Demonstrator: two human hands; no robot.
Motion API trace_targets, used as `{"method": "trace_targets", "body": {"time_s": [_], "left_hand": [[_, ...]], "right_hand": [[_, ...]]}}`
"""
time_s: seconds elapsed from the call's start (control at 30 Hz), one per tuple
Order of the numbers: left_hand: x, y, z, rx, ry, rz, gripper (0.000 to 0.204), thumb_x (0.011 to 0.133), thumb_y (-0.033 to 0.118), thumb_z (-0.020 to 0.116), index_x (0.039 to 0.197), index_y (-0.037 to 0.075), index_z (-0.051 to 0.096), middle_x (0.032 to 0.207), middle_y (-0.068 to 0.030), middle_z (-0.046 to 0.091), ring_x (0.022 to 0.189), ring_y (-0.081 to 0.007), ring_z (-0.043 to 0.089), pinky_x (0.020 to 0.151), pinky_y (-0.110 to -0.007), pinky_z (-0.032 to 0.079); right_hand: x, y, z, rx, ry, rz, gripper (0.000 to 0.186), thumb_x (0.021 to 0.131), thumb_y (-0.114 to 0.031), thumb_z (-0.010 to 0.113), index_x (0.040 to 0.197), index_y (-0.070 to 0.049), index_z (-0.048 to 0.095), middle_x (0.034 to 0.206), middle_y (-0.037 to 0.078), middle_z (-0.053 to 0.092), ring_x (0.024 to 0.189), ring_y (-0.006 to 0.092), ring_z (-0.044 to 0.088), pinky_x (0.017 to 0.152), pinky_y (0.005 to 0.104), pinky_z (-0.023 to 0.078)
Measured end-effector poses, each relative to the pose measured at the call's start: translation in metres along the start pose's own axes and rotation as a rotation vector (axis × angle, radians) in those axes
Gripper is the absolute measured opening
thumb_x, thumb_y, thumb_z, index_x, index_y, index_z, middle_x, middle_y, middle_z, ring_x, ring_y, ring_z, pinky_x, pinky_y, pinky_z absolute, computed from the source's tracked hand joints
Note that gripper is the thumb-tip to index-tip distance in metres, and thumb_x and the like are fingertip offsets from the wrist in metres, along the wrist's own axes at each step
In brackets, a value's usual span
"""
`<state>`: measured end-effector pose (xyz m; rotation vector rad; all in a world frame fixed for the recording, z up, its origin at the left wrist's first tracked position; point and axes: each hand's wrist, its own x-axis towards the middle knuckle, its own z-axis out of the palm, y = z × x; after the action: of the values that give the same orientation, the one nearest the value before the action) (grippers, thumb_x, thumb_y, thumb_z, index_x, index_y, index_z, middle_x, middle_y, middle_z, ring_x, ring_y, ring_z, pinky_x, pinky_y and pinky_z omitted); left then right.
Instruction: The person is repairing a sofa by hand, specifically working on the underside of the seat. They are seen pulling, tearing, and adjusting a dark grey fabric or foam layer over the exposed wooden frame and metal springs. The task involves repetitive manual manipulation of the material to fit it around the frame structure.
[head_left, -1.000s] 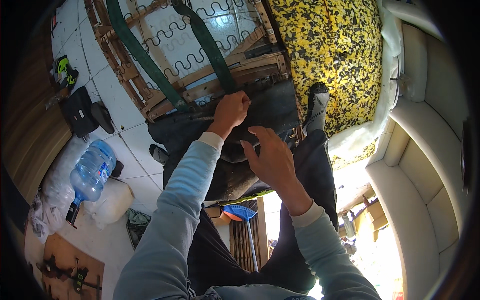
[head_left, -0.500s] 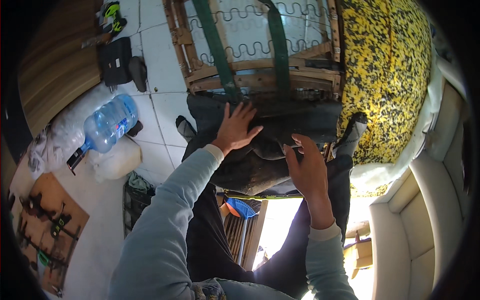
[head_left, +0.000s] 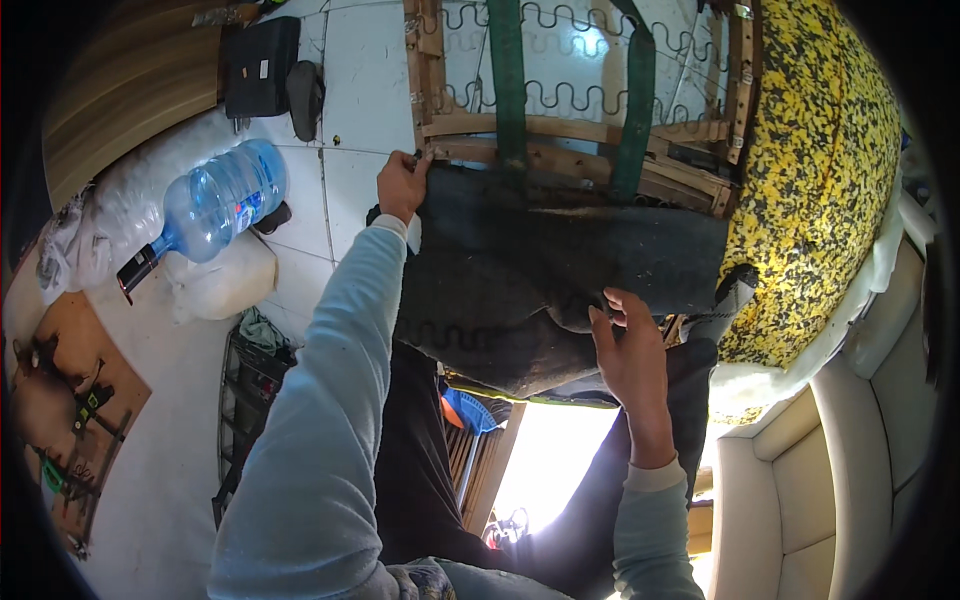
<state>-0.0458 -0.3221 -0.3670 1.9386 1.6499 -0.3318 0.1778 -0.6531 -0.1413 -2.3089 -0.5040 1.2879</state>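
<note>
My left hand [head_left: 400,185] pinches what looks like the upper left corner of a black fabric sheet [head_left: 560,250], just beside a wooden sofa frame [head_left: 470,150] with zigzag springs. Green webbing straps [head_left: 508,90] run up over the springs from behind the fabric. My right hand [head_left: 630,370] is low on the fabric's right part, fingers curved and apart, with nothing visible held.
Yellow-and-black foam [head_left: 810,170] lies at right, above pale sofa sections [head_left: 840,480]. At left are a blue water jug [head_left: 225,200], plastic-wrapped bundles [head_left: 110,230], a black case [head_left: 260,70], a crate [head_left: 240,400] and a board with tools [head_left: 80,400]. My dark-clothed legs [head_left: 420,450] straddle the fabric.
My left hand moved from the fabric's middle, spread flat half a second ago, to its upper left corner and closed there. The fabric lies flatter. The view has shifted, moving the frame rightward.
</note>
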Motion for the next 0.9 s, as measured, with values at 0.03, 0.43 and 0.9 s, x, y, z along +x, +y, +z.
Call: {"method": "trace_targets", "body": {"time_s": [0.03,0.43,0.9], "left_hand": [[0.007,0.000,-0.008,0.044,-0.058,0.021,0.044,0.097,0.043,0.074,0.109,0.001,0.068,0.097,-0.0218,0.077,0.098,-0.0432,0.073,0.087,-0.049,0.056],[0.029,-0.029,-0.018,0.129,-0.185,0.255,0.043,0.108,0.038,0.048,0.107,0.000,0.068,0.105,-0.0298,0.072,0.103,-0.0516,0.067,0.091,-0.058,0.053],[-0.024,0.005,-0.043,0.017,-0.035,0.055,0.031,0.104,0.035,0.055,0.101,0.006,0.069,0.092,-0.0236,0.074,0.088,-0.0471,0.071,0.078,-0.058,0.054]], "right_hand": [[0.000,0.000,0.002,-0.009,-0.005,0.001,0.039,0.101,-0.026,0.069,0.129,0.000,0.066,0.122,0.024,0.071,0.108,0.0391,0.073,0.092,0.0454,0.058],[0.009,-0.039,0.044,-0.021,-0.081,-0.063,0.039,0.100,-0.025,0.070,0.129,0.000,0.065,0.122,0.024,0.071,0.107,0.0393,0.073,0.093,0.0455,0.058],[0.056,-0.044,0.110,-0.102,-0.111,-0.140,0.031,0.098,-0.020,0.070,0.125,-0.004,0.069,0.119,0.021,0.072,0.112,0.0388,0.071,0.094,0.0464,0.056]]}}
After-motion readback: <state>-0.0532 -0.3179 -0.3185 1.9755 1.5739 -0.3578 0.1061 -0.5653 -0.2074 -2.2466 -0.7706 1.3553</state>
